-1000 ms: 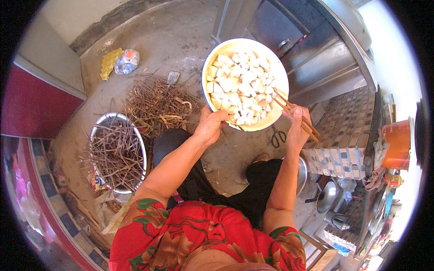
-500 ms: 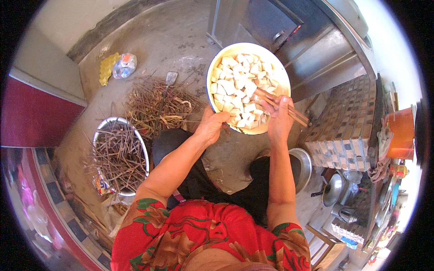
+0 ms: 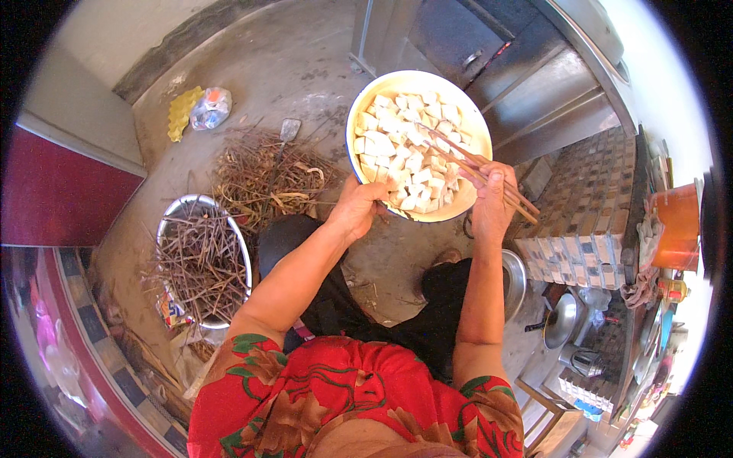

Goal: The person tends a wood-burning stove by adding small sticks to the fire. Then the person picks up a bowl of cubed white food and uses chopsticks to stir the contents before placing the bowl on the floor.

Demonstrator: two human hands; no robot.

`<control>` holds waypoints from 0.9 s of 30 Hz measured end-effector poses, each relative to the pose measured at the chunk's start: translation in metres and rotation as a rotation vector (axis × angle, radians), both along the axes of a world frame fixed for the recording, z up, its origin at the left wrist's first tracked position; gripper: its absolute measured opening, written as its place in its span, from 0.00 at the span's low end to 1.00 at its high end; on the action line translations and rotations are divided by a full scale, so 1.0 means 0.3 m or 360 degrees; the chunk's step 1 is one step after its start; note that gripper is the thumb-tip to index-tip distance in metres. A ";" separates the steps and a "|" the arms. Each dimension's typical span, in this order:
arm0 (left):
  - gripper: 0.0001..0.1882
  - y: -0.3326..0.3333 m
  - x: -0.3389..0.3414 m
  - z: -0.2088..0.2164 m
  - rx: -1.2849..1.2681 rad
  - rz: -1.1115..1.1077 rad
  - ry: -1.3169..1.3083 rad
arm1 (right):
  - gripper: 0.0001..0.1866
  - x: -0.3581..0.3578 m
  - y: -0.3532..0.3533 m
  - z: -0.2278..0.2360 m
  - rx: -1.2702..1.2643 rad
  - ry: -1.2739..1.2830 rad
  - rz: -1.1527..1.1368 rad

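Observation:
A round cream basin (image 3: 475, 114) with a blue rim is held up in front of me, tilted a little toward me. Pale, blocky cut chunks (image 3: 388, 143) fill most of it; their exact kind I cannot tell. My left hand (image 3: 357, 208) is closed on the near left rim, thumb on the inside. In my right hand (image 3: 492, 200), at the basin's right edge, is a pair of wooden chopsticks (image 3: 524, 208). Their tips reach over the chunks near the middle; whether they touch any is unclear.
Dry twigs fill a metal tub (image 3: 246, 256) on the left, with a loose brushwood pile (image 3: 259, 172) and a small shovel (image 3: 289, 130) beyond. A tiled stove (image 3: 573, 198) stands at right, near a metal pan (image 3: 514, 282). Grey cabinets (image 3: 443, 46) rise behind the basin.
My right hand has shifted right and slightly down, drawing the chopsticks back so that more of their length shows. The basin has moved slightly up and left, still in my left hand.

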State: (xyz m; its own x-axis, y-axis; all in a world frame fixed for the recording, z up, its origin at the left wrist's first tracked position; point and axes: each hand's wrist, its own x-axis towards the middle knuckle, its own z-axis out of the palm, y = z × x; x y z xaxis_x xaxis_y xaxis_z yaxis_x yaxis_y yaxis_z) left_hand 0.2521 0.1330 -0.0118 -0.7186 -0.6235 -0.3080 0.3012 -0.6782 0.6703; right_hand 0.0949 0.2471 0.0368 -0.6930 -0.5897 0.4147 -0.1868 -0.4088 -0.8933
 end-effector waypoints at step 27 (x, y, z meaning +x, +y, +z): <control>0.30 -0.037 0.018 0.044 0.0019 0.0070 0.0024 | 0.13 0.039 0.105 0.094 0.0438 0.0516 0.0464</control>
State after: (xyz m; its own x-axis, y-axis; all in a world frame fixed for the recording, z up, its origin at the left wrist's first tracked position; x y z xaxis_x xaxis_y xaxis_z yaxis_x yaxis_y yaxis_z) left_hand 0.2574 0.1221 0.0013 -0.6951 -0.6511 -0.3048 0.3410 -0.6719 0.6575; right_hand 0.1065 0.2788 0.0649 -0.3450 -0.8568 0.3833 -0.3852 -0.2432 -0.8902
